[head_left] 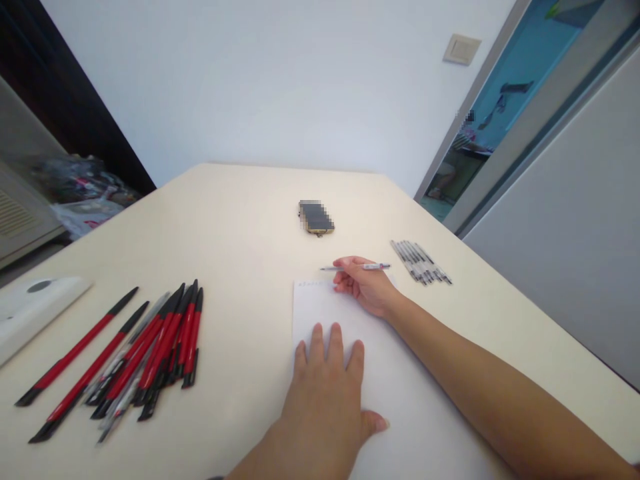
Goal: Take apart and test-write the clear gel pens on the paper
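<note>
Between the thumb and fingers of my right hand (367, 283) is a slim pen (376, 266) with a clear barrel, held nearly level, its tip pointing left. That hand is over the top of a white sheet of paper (313, 310), where a faint line of small writing runs along the upper edge. My left hand (327, 380) lies flat on the lower part of the sheet with its fingers spread, holding nothing. Right of my right hand, several similar clear pens (421, 262) lie side by side on the table.
Several red-and-black pens (163, 343), mixed with some clear ones, lie piled on the table (245, 233) at left. Beyond them is part of a white device (43, 307). A dark phone-like object (317, 217) lies farther back. A wall (280, 87) borders the table's far edge.
</note>
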### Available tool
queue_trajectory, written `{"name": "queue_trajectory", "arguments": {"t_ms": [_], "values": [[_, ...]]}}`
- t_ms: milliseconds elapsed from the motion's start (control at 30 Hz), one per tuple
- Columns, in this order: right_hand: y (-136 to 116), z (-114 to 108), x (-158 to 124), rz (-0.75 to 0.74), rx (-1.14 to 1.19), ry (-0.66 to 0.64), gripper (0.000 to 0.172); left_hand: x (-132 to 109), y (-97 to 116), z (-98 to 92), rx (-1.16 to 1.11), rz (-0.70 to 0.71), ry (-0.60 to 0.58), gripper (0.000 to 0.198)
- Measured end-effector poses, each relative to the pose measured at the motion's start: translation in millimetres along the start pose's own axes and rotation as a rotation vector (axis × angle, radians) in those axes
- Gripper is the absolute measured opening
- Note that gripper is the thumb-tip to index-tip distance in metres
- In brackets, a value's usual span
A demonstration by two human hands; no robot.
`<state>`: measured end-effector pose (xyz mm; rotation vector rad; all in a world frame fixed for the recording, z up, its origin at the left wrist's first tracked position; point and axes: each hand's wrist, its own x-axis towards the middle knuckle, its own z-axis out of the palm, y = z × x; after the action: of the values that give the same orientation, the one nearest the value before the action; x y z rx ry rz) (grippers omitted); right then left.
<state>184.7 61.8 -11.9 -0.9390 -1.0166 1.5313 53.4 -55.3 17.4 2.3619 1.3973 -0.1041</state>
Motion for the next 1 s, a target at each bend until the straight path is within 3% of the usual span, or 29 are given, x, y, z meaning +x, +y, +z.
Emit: {"name": "queue_trajectory", "arguments": {"t_ms": [100,167,333,667,1000], "values": [[9,4,0,-0.156,-0.183,0.156,0.025,0,0,-1.9,-0.002,-0.004,-0.012,0.08],[12,5,0,-0.18,-0.277,0.204,0.028,0,0,-2.2,-0.007,-0.003,-0.018,0.08],[11,5,2,-0.187,-0.49,0.192,0.034,2,1,-1.5,-0.01,-0.004,-0.025,0.08],[18,9,26,-0.197,-0.613,0.272,0.013,0,0,0.8,-0.005,0.01,-0.004,0.076],[15,14,11,-0.347,-0.787,0.179,0.01,0,1,0.8,-0.005,0.005,-0.017,0.076]]}}
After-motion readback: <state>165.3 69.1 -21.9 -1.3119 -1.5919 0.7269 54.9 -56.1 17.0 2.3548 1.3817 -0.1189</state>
